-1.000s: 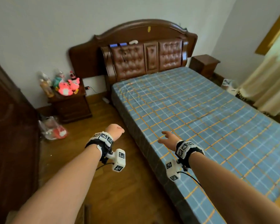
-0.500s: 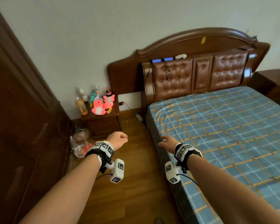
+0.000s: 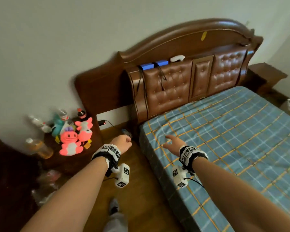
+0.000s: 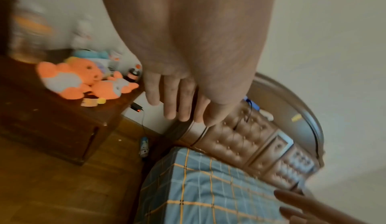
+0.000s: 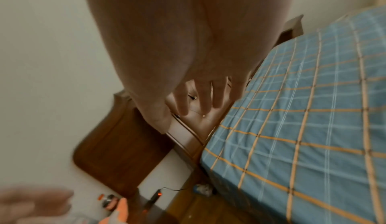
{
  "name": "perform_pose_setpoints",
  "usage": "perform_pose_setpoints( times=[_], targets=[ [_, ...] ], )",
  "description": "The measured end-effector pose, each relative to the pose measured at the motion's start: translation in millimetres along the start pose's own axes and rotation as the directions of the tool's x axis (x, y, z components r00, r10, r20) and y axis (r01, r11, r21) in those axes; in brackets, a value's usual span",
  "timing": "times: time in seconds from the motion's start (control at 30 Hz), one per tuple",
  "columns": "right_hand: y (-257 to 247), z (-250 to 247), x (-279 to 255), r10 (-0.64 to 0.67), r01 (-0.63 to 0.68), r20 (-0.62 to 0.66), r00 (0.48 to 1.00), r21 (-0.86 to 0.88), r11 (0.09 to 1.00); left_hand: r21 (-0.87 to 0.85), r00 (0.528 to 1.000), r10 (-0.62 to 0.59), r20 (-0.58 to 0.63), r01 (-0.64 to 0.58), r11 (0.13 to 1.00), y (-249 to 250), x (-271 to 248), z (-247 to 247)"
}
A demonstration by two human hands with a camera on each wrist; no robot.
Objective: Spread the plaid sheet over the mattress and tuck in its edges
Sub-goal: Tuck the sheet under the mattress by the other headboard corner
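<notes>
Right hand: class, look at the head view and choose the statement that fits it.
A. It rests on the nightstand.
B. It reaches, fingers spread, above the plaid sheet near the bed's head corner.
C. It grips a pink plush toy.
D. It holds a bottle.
B: the right hand is open with fingers spread over the plaid sheet near the corner by the headboard, holding nothing.

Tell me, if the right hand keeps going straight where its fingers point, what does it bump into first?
Probably the padded headboard. The right hand hovers open above the plaid sheet near the bed's corner, fingers aimed toward the headboard. If it is angled lower than it looks, it would touch the sheet first.
</notes>
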State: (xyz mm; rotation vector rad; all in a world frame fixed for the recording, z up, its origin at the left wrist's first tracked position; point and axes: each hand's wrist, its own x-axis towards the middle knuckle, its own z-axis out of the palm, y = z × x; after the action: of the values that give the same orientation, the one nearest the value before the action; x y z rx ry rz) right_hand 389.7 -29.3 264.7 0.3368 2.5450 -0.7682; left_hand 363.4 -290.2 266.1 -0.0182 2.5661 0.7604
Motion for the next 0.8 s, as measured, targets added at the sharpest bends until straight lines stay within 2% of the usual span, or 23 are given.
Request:
perform_pose_setpoints(
  times=[0.1,0.2,0.37,0.47,0.6,0.8],
  targets=[
    [-6,-12,43,0.097,-0.099,-0.017,0.995,-0.128,0.987,0.183,0.99,0.076,0.117,-0.097,0.978,17,80,-23],
    [-9,-24,79,0.196,-0.197,-0.015,0.98,-0.085,0.977,0.292,0.972,0.112,0.206,-0.171,0.941,39,149,-40],
    [-5,-35,153,0.28,-0.281,0.027,0.959,0.001,0.96,0.348,0.939,0.127,0.319,-0.241,0.906,67,244,-42],
    [-7,-28,211,0.28,-0.281,0.085,0.956,0.005,0.96,0.354,0.945,0.087,0.314,-0.202,0.913,63,297,-37],
    [-7,3,291,0.269,-0.278,0.188,0.944,0.021,0.96,0.363,0.944,-0.043,0.328,-0.083,0.928,34,371,-10],
    [20,77,424,0.349,-0.374,0.25,0.903,0.059,0.926,0.262,0.913,-0.201,0.356,0.109,0.959,-22,483,84]
  ],
)
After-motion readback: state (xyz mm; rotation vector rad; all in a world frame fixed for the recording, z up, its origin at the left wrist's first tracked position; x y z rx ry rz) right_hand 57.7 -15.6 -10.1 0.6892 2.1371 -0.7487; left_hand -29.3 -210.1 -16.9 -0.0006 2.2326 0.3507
